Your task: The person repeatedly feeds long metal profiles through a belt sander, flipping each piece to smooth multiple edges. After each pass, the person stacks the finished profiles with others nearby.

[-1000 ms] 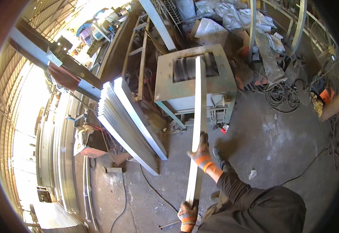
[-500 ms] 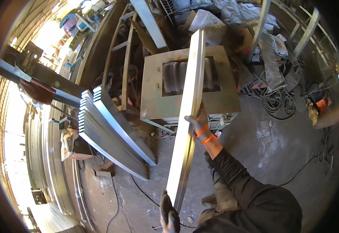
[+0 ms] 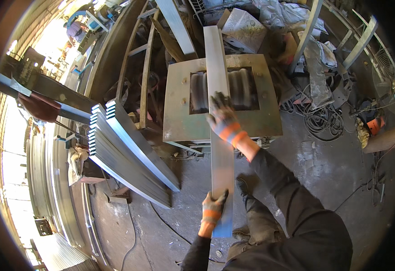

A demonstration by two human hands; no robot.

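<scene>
A long rectangular metal tube (image 3: 218,67) lies with its broad face up across a box-shaped machine (image 3: 177,122). Through the opening in the machine's top plate, ribbed grey rollers (image 3: 240,88) show on both sides of the tube. My right hand (image 3: 224,119), in a grey and orange glove, rests on the tube near the opening's front edge with fingers spread. Closer to me, my left hand (image 3: 213,208), gloved alike, grips the near part of the tube from its left side. Its thumb lies over the top, while the fingers beneath are hidden.
Left of the machine, several metal tubes (image 3: 129,153) lean in a stack. A ladder-like frame (image 3: 147,72) stands behind them. Coiled cables (image 3: 324,119) and scrap lie on the floor at right. A thin cable (image 3: 170,228) crosses the floor near my feet.
The tube has turned from its tilted position to lie broad face up, its far end shifting left. My left hand has moved forward, and my right hand has gone from its right edge onto its top.
</scene>
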